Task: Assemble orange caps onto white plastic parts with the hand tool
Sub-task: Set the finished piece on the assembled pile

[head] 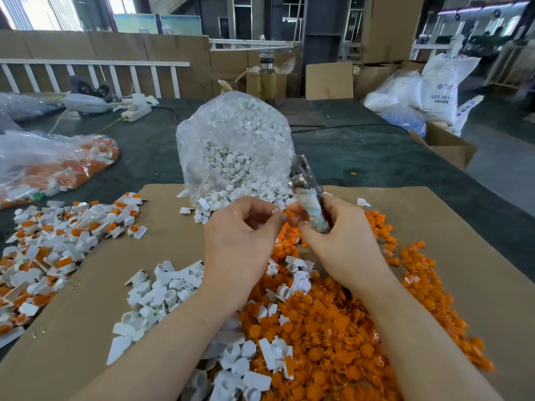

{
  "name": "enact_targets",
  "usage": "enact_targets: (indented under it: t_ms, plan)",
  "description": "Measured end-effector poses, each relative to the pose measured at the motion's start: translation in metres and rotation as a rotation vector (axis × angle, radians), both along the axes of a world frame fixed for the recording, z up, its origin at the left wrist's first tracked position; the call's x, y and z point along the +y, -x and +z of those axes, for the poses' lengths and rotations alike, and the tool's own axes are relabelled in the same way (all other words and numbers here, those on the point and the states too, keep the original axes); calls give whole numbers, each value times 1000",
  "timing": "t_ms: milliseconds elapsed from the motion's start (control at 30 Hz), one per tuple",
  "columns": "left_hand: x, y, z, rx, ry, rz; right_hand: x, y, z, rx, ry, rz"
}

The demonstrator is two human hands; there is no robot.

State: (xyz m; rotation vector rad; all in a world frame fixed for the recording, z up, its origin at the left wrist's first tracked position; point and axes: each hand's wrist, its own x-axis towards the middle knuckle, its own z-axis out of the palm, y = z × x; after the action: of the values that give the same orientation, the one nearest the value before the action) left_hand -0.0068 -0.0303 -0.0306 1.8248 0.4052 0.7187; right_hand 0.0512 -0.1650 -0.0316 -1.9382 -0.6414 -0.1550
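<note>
Your left hand (246, 227) is raised over the cardboard sheet (121, 285), thumb and forefinger pinched on a small white part (275, 211) whose shape is too small to make out. Your right hand (341, 233) meets it just above the sheet, its fingers curled round the wrapped handle of the hand tool (307, 192), whose metal head points up and away from you; its fingertips also touch an orange cap (289, 213) held right against the white part, though you cannot tell from here whether the cap is seated. On the sheet beneath your right forearm lies the big heap of loose orange caps (333, 328), with a scatter of white parts (162, 290) lying on the sheet under and to the left of your left forearm. At the sheet's far edge, just beyond your hands, stands a clear bag of white parts (234, 146), open towards you and spilling a few onto the sheet. Over the sheet's left edge spreads a pile of finished pieces (58, 235), white with orange, and farther left of the sheet a second bag (52, 163) holds more of the same.
</note>
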Motion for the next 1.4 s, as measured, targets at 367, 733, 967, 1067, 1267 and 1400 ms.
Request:
enact_targets:
  t_ms: [367,733,967,1067,1267,1400]
  plan:
    - [2,2,8,-153,321,-86,-16,-7,2,110,294,153]
    - [3,1,6,-208,346,-143,-11,-3,-3,16,335,175]
    - [4,0,5,-222,350,-149,-8,-2,-6,-31,352,130]
    - [4,0,5,-223,365,-147,-6,-2,-6,-56,366,118]
    - [12,-3,6,-119,554,-194,-5,-5,-11,-128,428,44]
    - [46,-11,7,-98,943,-7,-12,-13,-12,-159,465,-64]
